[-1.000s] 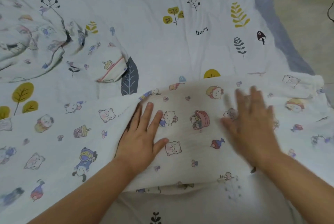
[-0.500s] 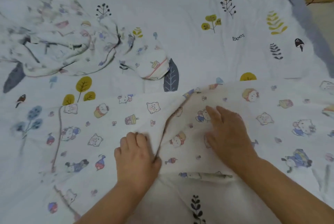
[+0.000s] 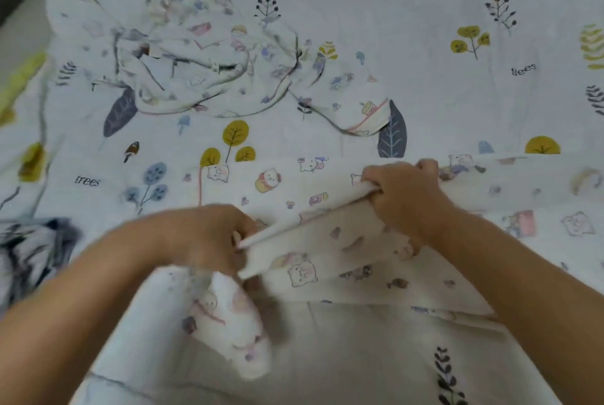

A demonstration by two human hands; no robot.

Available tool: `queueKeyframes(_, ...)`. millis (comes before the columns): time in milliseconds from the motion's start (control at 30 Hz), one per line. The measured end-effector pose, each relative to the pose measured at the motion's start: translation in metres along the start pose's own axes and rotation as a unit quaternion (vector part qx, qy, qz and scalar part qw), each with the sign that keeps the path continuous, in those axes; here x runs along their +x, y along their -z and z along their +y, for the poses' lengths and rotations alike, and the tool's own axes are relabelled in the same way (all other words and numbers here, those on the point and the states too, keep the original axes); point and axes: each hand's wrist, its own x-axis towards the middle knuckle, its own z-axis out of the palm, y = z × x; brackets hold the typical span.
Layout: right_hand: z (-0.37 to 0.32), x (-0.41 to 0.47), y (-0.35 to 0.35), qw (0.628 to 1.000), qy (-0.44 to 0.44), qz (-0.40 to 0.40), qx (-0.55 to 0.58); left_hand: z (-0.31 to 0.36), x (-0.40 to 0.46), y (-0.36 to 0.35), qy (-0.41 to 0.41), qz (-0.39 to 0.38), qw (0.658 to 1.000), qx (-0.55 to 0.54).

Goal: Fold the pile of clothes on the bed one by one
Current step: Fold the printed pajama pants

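You've got both fists on the cartoon-print garment (image 3: 327,261) at the near edge of the bed (image 3: 425,45), left hand (image 3: 209,241) and right hand (image 3: 403,194) pinching one folded edge, this piece only half folded, while the crumpled pile (image 3: 196,64) waits far left.

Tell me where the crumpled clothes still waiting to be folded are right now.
The crumpled pile lies in the upper left of the head view on the bed sheet, beyond both hands.
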Motion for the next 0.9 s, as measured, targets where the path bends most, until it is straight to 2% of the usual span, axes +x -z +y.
queueKeyframes(67, -0.006, 0.017, 0.005, 1.000, -0.007, 0.005, -0.010, -0.017, -0.002, 0.031, 0.029, -0.019, 0.998, 0.047)
queueKeyframes(133, -0.007, 0.032, 0.002, 0.999, -0.034, 0.015, -0.020, -0.035, 0.005, 0.058, 0.071, 0.012, 0.993, 0.091)
queueKeyframes(167, -0.007, 0.039, -0.002, 0.998, -0.051, 0.031, -0.027, -0.043, 0.013, 0.067, 0.088, 0.055, 0.989, 0.107)
queueKeyframes(233, -0.005, 0.047, -0.014, 0.991, -0.112, 0.061, -0.045, -0.064, 0.034, 0.074, 0.109, 0.213, 0.964, 0.118)
queueKeyframes(300, -0.009, 0.045, -0.026, 0.980, -0.167, 0.092, -0.050, -0.082, 0.052, 0.064, 0.122, 0.361, 0.922, 0.076)
queueKeyframes(333, -0.013, 0.043, -0.031, 0.977, -0.176, 0.112, -0.053, -0.088, 0.057, 0.055, 0.125, 0.392, 0.910, 0.048)
queueKeyframes(400, -0.024, 0.037, -0.042, 0.978, -0.163, 0.115, -0.057, -0.099, 0.068, 0.031, 0.148, 0.381, 0.913, 0.003)
queueKeyframes(500, -0.043, 0.024, -0.067, 0.988, -0.113, 0.062, -0.081, -0.115, 0.079, -0.010, 0.215, 0.324, 0.917, -0.086)
queueKeyframes(567, -0.051, 0.019, -0.080, 0.989, -0.104, 0.064, -0.081, -0.120, 0.082, -0.029, 0.210, 0.324, 0.911, -0.146)
queueKeyframes(667, -0.048, 0.025, -0.085, 0.986, -0.130, 0.071, -0.081, -0.122, 0.083, -0.034, 0.200, 0.400, 0.880, -0.159)
queueKeyframes(733, -0.040, 0.038, -0.081, 0.985, -0.158, 0.054, -0.037, -0.120, 0.080, -0.027, 0.148, 0.491, 0.842, -0.166)
queueKeyframes(800, -0.035, 0.050, -0.075, 0.977, -0.199, 0.063, 0.033, -0.116, 0.079, -0.021, 0.108, 0.549, 0.807, -0.187)
queueKeyframes(833, -0.035, 0.053, -0.073, 0.971, -0.216, 0.085, 0.063, -0.119, 0.083, -0.021, 0.119, 0.552, 0.798, -0.212)
queueKeyframes(900, -0.037, 0.055, -0.075, 0.963, -0.217, 0.132, 0.095, -0.121, 0.089, -0.024, 0.207, 0.451, 0.818, -0.291)
